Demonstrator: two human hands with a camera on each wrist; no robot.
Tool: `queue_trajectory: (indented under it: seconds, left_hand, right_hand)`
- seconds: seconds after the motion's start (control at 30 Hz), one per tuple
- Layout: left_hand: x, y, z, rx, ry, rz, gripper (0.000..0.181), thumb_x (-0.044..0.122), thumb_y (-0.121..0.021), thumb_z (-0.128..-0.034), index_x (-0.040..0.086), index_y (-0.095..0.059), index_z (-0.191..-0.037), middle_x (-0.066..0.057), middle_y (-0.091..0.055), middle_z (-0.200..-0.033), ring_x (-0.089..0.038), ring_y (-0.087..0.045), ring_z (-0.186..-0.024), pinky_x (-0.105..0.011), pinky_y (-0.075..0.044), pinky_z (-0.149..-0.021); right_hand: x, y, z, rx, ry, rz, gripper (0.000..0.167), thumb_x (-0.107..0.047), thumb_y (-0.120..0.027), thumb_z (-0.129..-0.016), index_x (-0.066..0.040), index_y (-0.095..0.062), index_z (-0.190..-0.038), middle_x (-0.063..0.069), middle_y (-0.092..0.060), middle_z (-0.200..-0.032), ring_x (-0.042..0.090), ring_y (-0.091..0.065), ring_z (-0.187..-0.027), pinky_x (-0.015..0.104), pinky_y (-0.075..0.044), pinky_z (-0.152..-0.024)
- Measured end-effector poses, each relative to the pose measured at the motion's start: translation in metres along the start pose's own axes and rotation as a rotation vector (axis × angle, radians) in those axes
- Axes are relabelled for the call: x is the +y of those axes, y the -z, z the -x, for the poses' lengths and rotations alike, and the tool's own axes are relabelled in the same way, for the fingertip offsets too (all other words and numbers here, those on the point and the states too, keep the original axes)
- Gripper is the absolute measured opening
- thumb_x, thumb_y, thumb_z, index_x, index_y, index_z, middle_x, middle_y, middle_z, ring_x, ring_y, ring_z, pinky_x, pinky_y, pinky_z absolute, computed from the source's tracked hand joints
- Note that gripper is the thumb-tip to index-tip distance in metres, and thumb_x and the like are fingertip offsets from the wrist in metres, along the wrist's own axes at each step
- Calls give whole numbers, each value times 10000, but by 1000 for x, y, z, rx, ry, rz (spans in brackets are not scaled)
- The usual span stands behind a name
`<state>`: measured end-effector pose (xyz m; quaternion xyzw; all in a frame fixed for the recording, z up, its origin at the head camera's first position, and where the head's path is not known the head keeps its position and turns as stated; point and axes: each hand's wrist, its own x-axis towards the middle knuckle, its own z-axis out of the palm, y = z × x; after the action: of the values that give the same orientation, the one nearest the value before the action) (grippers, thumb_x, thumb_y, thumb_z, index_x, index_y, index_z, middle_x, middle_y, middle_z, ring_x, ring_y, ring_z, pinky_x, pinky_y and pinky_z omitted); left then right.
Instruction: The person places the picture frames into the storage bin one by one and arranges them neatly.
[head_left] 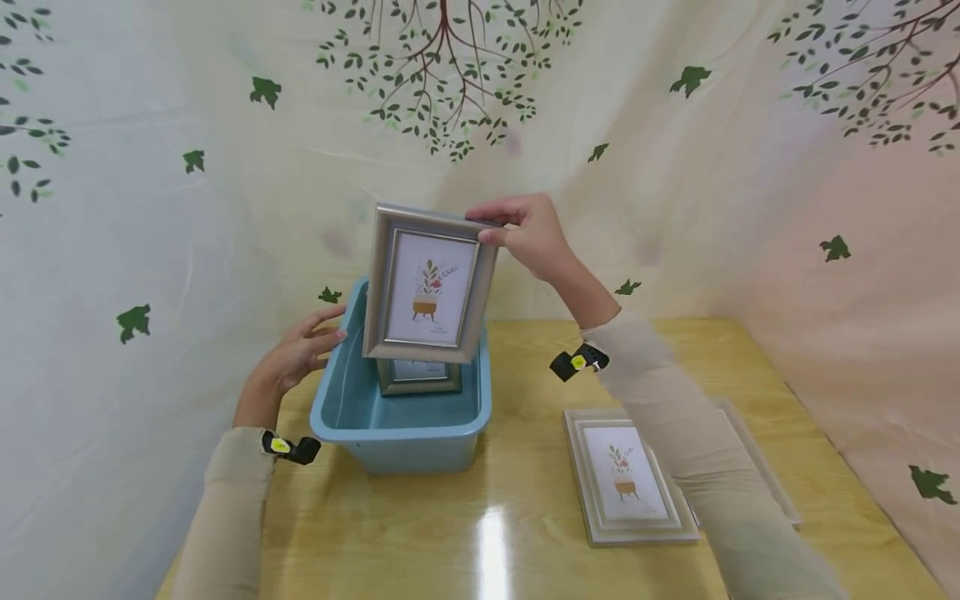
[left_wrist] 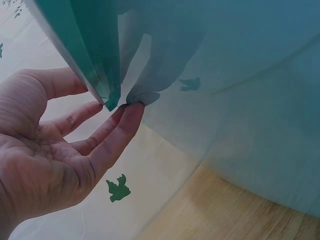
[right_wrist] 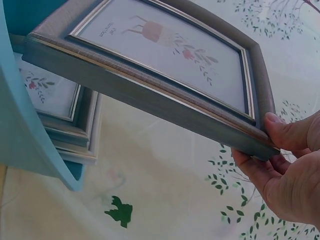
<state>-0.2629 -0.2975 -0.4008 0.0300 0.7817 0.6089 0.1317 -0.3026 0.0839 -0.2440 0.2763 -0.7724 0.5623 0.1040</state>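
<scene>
My right hand (head_left: 528, 233) pinches the top right corner of a silver-grey picture frame (head_left: 380, 283), thumb on the front and fingers behind. This frame hangs tilted above a blue plastic bin (head_left: 412, 454); its print shows a potted plant. Lower down, another picture frame (head_left: 420, 387) stands inside the bin, largely hidden by the held one. In the right wrist view, frame edges (right_wrist: 75, 150) show layered there. On the left side, my left hand (head_left: 300, 354) touches the outside of the bin near its rim, its fingertips (left_wrist: 132, 110) on the wall (left_wrist: 240, 115) and fairly straight.
A pale picture frame (head_left: 581, 483) lies face up on the wooden table (head_left: 420, 533) at the right. Beyond it, another frame (head_left: 761, 467) is partly covered by my right sleeve (head_left: 697, 450). A leaf-printed cloth (head_left: 360, 167) hangs behind the table.
</scene>
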Motion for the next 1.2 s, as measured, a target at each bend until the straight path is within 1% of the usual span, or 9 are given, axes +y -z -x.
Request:
queue_trajectory:
  seconds: [0.1,0.17,0.23,0.33,0.47,0.67,0.8,1.0,1.2]
  left_hand:
    - [0,-2,1,9,-13,-14,683,308,-558,-1061,217,-207,-1640,-216,-397,-1547,-140,-573,-1209,-441,-524,-1016]
    - [1,-3,1,11,-24,-18,682,292,-557,-1063,199,-204,-1639,-242,-383,-1554,-246,-526,-1292,-554,-458,-1086]
    - [3,-4,2,10,-27,-15,686,272,-556,-1064,185,-195,-1640,-265,-358,-1572,-354,-455,-1371,-647,-372,-1129]
    - [5,-4,4,8,-22,-12,695,249,-549,-1066,178,-171,-1645,-285,-326,-1593,-462,-364,-1434,-708,-289,-1147]
    - [5,-4,5,13,-21,-23,695,239,-543,-1068,179,-162,-1646,-289,-323,-1599,-490,-348,-1447,-725,-274,-1141]
    - [5,-2,4,14,-24,-32,698,245,-544,-1067,181,-161,-1647,-289,-337,-1585,-474,-375,-1424,-712,-306,-1133]
    - [7,-3,3,11,-23,-36,706,265,-556,-1063,184,-167,-1646,-281,-330,-1593,-467,-376,-1427,-699,-315,-1137]
    - [9,-4,3,13,-13,-27,705,256,-558,-1062,189,-170,-1647,-272,-322,-1605,-465,-369,-1437,-692,-315,-1143]
    - [5,-5,4,13,-8,-26,710,274,-568,-1057,190,-178,-1644,-268,-314,-1612,-480,-356,-1449,-706,-292,-1146]
  right_hand:
    - [6,-8,2,-26,-12,17,224,68,-735,-872,45,-771,-1092,200,-755,-1119,144,-693,-920,199,-525,-750]
    - [10,-12,3,-43,-17,32,228,68,-732,-871,39,-772,-1093,192,-755,-1128,164,-692,-949,209,-527,-772]
    - [14,-15,5,-60,-27,55,229,66,-727,-871,31,-775,-1093,183,-760,-1118,183,-685,-953,224,-520,-780]
    - [21,-18,8,-95,-36,87,228,54,-721,-879,14,-778,-1096,177,-767,-1086,206,-670,-926,261,-502,-786]
    - [30,-21,12,-146,-47,101,223,35,-728,-889,2,-777,-1104,174,-763,-1058,222,-647,-889,298,-475,-799]
    - [46,-28,15,-206,-54,114,229,18,-764,-865,-26,-787,-1088,135,-769,-1058,198,-657,-874,282,-480,-797]
    - [57,-35,15,-258,-40,133,239,25,-774,-852,-26,-787,-1085,124,-772,-1104,203,-689,-908,293,-514,-809]
    - [65,-43,15,-343,-63,147,275,46,-770,-849,-8,-766,-1118,140,-759,-1147,242,-703,-989,368,-545,-887]
    - [74,-46,14,-406,-38,193,296,66,-762,-844,1,-753,-1133,147,-754,-1159,256,-700,-1019,347,-551,-904]
